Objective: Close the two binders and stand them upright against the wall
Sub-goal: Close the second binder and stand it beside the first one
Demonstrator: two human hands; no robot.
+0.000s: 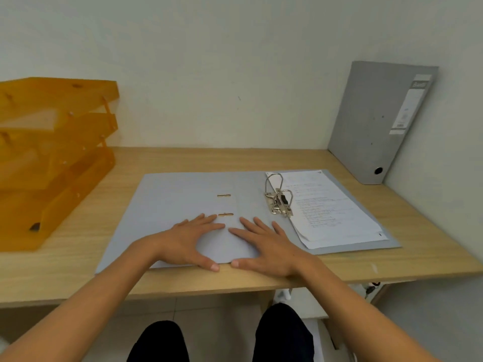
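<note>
An open grey binder (pixel 177 199) lies flat on the wooden desk (pixel 78 262), its inside facing up. Its metal ring mechanism (pixel 279 198) stands near the middle, with a stack of printed sheets (pixel 337 210) on the right half. My left hand (pixel 188 241) and my right hand (pixel 266 246) rest flat on the binder's near edge, fingers spread, thumbs almost touching. Neither hand holds anything. A second grey binder (pixel 371 121) is closed and stands upright in the back right corner, leaning against the wall.
A stack of orange translucent letter trays (pixel 52 152) fills the left side of the desk. White walls run behind the desk and along its right side. Below the desk's front edge I see my dark-clothed knees and a tiled floor.
</note>
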